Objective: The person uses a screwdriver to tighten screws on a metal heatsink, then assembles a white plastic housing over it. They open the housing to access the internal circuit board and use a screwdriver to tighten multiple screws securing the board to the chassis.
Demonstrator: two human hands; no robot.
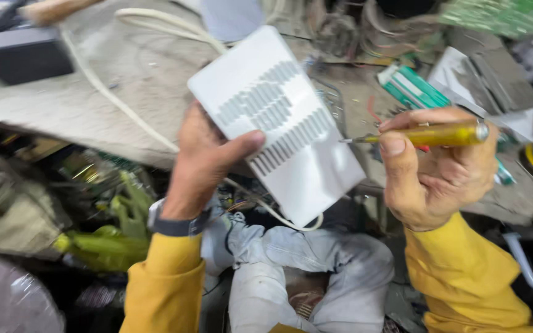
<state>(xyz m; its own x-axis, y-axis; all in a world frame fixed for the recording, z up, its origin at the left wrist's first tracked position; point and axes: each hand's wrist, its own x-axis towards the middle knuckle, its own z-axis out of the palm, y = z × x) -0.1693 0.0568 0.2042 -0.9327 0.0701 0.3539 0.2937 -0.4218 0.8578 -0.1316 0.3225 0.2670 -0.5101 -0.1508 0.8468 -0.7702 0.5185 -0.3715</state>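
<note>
We note the left hand [202, 163] gripping a white slotted plastic casing [277, 123], thumb pressed on its vents; the right hand [439, 169] pinches a yellow-handled screwdriver [430, 134]. Beyond the right hand lies a blurred green-and-white package [411, 86].

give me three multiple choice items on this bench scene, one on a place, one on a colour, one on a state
1. Where does the screwdriver tip point?
A. toward the white case
B. toward the floor
C. toward the circuit board

2. What colour is the screwdriver handle?
A. blue
B. yellow
C. black

3. How is the white case held?
A. lying on the bench
B. gripped in the left hand
C. hanging by its cable

Answers:
1 A, the screwdriver in the right hand aims at the white case.
2 B, its handle is translucent yellow.
3 B, the left hand grips it, thumb on the vents.
</note>
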